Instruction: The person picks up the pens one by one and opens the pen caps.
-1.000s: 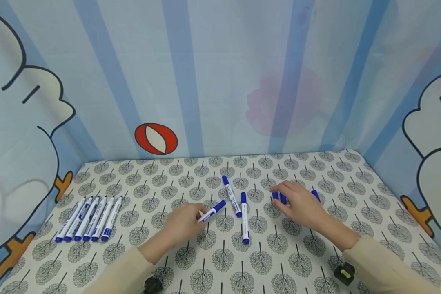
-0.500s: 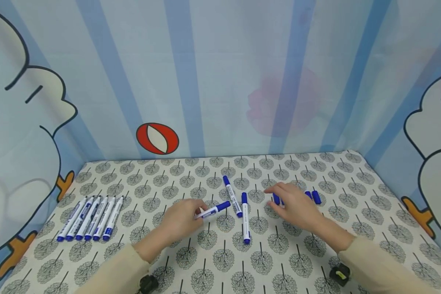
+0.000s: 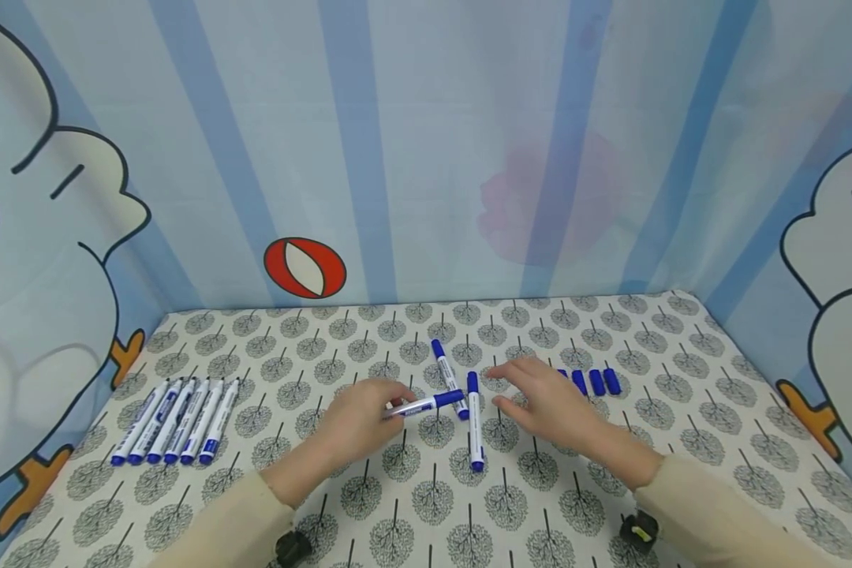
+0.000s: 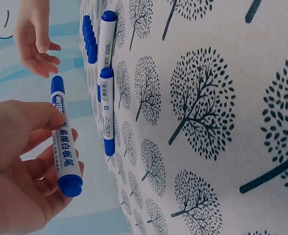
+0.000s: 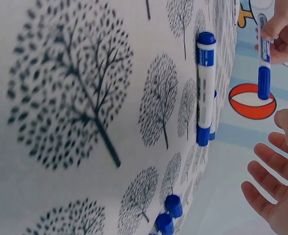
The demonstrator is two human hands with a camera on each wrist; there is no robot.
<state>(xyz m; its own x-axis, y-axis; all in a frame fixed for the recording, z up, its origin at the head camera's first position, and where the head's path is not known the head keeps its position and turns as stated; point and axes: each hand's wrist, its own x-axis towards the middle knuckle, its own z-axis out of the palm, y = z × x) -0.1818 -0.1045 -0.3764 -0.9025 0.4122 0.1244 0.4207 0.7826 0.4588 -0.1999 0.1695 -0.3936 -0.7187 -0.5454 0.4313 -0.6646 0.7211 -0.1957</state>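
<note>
My left hand [image 3: 358, 422] holds a capped whiteboard marker [image 4: 64, 142], white with a blue cap, pinched between thumb and fingers above the cloth. The marker's cap points right, toward my right hand [image 3: 547, 406]. That hand holds nothing; its fingers are spread and slightly bent, a short gap from the cap in the left wrist view. Below, between the hands, lie two more capped markers, a nearer marker [image 3: 475, 426] and a farther marker [image 3: 446, 367]. Just beyond the right hand stands a row of loose blue caps [image 3: 597, 383], partly hidden by it.
Several uncapped white markers [image 3: 172, 420] lie side by side at the left, tips away from me. A tree-print cloth [image 3: 433, 505] covers the table. A curtain-like backdrop [image 3: 426, 158] with stripes and cartoon figures rises behind and at both sides.
My right hand has moved left, away from the row of caps, uncovering more of them. My left hand has shifted slightly right and turned the marker flatter, its cap now nearer the right hand.
</note>
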